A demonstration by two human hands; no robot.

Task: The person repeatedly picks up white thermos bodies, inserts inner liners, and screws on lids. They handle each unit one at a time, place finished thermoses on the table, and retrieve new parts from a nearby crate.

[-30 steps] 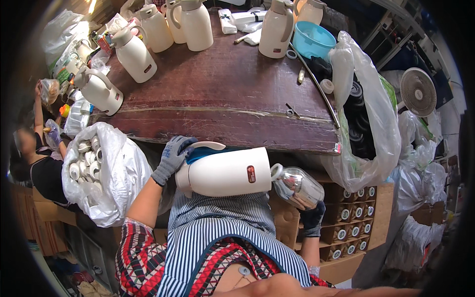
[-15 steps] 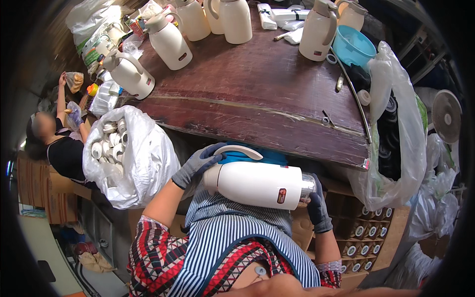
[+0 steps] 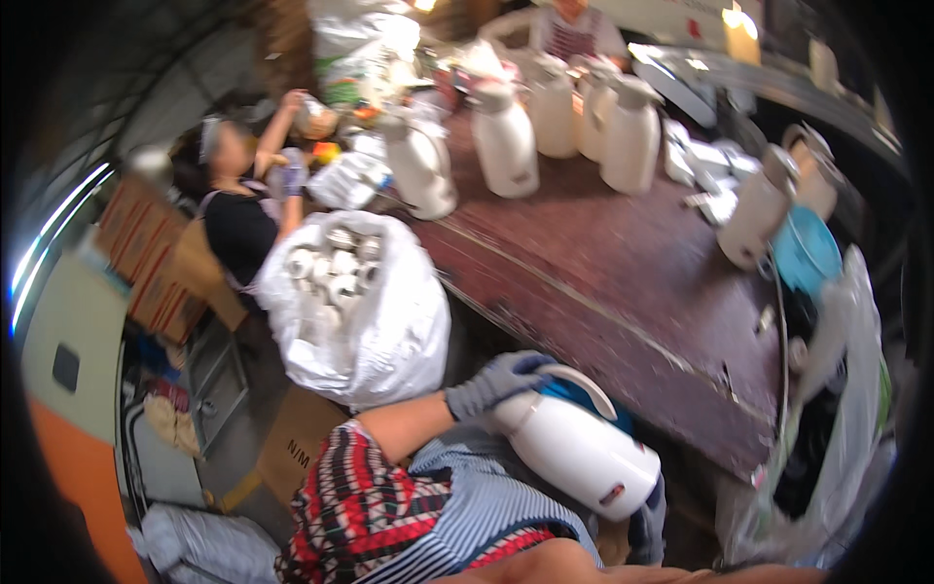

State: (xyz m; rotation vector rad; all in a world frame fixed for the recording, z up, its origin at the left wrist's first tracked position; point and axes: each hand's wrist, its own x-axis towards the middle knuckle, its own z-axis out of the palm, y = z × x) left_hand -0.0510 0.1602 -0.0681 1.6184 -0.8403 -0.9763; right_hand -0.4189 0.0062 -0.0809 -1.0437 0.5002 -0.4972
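Observation:
A white thermos jug [image 3: 574,453] lies tilted across my lap, its curved handle up and its base toward the lower right. My left hand [image 3: 501,383], in a grey glove, is closed around the top end beside the handle. My right hand [image 3: 649,524], gloved too, presses against the base end; some of its fingers are hidden behind the jug. No silvery liner shows at the base now. Blue cloth [image 3: 574,391] lies behind the handle, at the table edge.
A dark red table [image 3: 603,263] bears several white jugs [image 3: 506,146] and a blue basin [image 3: 806,248]. A white sack [image 3: 394,341] of small white parts stands to my left, a clear plastic bag [image 3: 827,419] at right. A co-worker [image 3: 238,214] works at far left; another person [image 3: 574,34] is behind the table.
The view has swung left, so the scene sits further right. The silvery liner that stuck out of the jug's base in my right hand no longer shows; that hand is now against the base.

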